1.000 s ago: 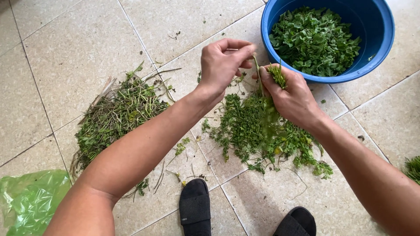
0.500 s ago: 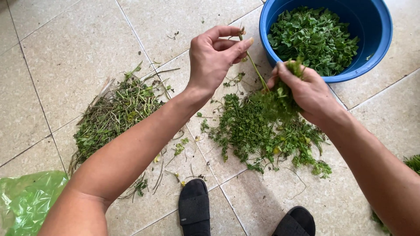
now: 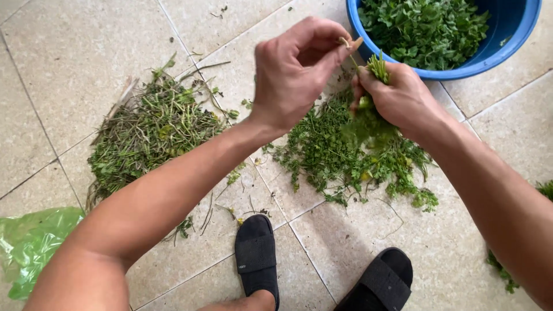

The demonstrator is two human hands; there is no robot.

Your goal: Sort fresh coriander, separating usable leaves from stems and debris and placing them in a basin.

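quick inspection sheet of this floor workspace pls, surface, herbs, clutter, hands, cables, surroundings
surface: pale tiled floor with grout lines, strewn with small plant bits
job's things: sprig of green herbs gripped in the right hand; loose pile of leafy greens on the floor under both hands; blue basin holding picked leaves, top right
clutter: heap of stripped stems at left; green plastic bag at bottom left; more greens at right edge
grippers: left hand pinches a thin stem at the sprig's top; right hand closed around the sprig
cables: nothing seen
surroundings: two black sandals at the bottom edge
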